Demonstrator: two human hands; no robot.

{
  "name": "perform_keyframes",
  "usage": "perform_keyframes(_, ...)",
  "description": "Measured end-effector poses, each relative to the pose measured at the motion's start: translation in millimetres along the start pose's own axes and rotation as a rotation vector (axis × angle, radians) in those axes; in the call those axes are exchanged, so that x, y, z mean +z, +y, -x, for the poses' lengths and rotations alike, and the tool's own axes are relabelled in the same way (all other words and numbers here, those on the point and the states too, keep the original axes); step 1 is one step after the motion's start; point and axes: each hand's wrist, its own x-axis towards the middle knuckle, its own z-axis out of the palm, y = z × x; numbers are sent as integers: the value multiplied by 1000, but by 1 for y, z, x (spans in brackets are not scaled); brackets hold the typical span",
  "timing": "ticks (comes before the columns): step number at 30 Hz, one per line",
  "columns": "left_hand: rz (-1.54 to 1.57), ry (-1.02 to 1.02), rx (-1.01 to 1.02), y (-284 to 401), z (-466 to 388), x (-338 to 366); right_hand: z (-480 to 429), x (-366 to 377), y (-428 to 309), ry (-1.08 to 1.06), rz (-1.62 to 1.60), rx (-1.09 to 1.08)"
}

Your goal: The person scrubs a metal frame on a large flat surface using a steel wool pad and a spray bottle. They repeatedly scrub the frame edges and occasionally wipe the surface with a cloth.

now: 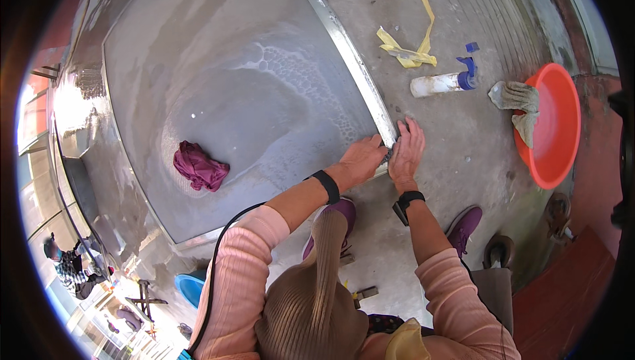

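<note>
A large flat panel with a metal frame lies before me, wet and streaked with suds. My left hand bends over the frame's near right corner, its fingers closed on a small dark scouring pad. Along the outer side of that corner lies my right hand, fingers extended against the metal edge, holding nothing visible. A crumpled maroon cloth rests on the panel to the left.
Right of the panel lie a white bottle with a blue cap and yellow tape. A red basin has gloves over its rim. A blue basin stands lower left. Another person sits far left.
</note>
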Motion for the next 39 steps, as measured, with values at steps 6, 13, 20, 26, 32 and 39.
perform_keyframes(6, -329, -141, 122, -1, -17, -11, 0, 0, 0, 14, 4, -6)
perform_keyframes(13, 224, 234, -234, 7, 22, 6, 1, 2, 3, 22, -6, -16)
perform_keyframes(20, -163, 205, -58, -1, 26, 21, 0, 1, 1, 21, 15, -5)
perform_keyframes(26, -198, 230, -466, -47, 163, -16, 0, 4, 2, 43, 0, -1)
perform_keyframes(32, -116, 641, -679, -71, 135, -23, 2, 6, 4, 56, 14, -16)
perform_keyframes(39, -147, 443, -165, -37, 82, 16, 2, 5, 3, 33, 32, 0)
